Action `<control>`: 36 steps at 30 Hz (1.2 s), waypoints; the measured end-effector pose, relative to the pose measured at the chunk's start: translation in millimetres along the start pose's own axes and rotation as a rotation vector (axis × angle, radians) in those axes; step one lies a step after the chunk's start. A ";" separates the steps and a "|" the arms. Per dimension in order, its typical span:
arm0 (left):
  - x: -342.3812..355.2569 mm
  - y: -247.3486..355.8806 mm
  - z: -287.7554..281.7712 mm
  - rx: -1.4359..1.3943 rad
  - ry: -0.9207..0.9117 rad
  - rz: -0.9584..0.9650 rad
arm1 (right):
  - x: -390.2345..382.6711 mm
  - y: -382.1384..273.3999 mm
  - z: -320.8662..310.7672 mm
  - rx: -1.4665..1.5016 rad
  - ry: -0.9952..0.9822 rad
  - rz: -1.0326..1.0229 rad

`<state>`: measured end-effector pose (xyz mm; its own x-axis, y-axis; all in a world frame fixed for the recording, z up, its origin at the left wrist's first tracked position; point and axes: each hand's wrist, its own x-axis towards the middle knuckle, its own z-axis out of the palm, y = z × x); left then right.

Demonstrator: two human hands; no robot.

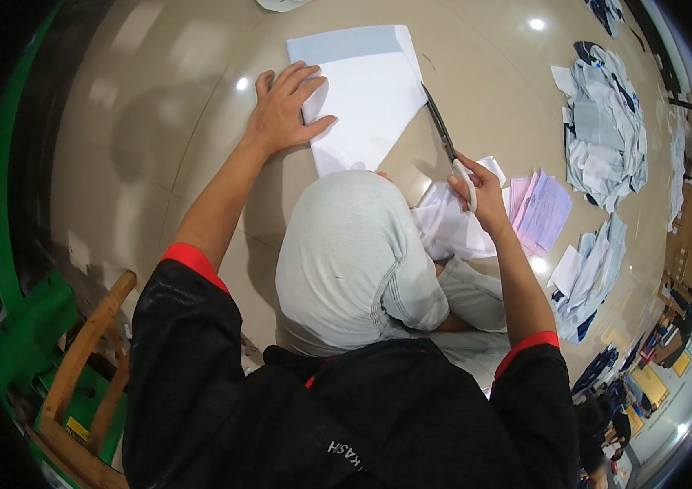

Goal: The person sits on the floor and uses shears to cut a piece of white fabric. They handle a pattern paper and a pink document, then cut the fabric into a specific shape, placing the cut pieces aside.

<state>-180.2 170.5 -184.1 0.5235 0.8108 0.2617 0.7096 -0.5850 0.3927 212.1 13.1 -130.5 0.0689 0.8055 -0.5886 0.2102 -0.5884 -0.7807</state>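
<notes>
In front of my bent leg, a piece of white cloth (366, 102) with a pale blue-grey band (346, 45) along its far end lies on the floor. My left hand (285, 110) rests flat on its left edge, fingers spread. My right hand (480, 191) grips the white handles of a pair of scissors (441, 122). Their dark blades reach to the cloth's right edge, and whether they are parted is hard to make out. The cloth's near tip passes behind my knee.
Beside my right forearm lie white cloth scraps (452, 224) and folded lilac cloth pieces (541, 212). Farther right are a big heap of pale and dark cloth (603, 130) and a smaller pile (594, 265). A wooden chair frame (85, 367) and green metal machinery (15, 318) stand at left.
</notes>
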 end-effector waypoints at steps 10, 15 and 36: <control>-1.4 -0.1 3.4 0.011 0.005 -0.013 | 2.6 -8.6 -3.5 0.055 -0.034 -0.016; -2.4 -1.4 3.8 -0.005 0.028 -0.003 | 12.6 -20.6 1.5 0.006 -0.024 -0.021; -2.1 0.3 3.0 -0.017 0.017 -0.026 | 40.6 -38.5 14.2 0.018 -0.005 -0.043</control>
<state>-179.7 168.5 -187.2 0.4968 0.8262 0.2656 0.7149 -0.5631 0.4146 192.9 67.4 -127.4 0.0554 0.8297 -0.5555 0.1954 -0.5546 -0.8089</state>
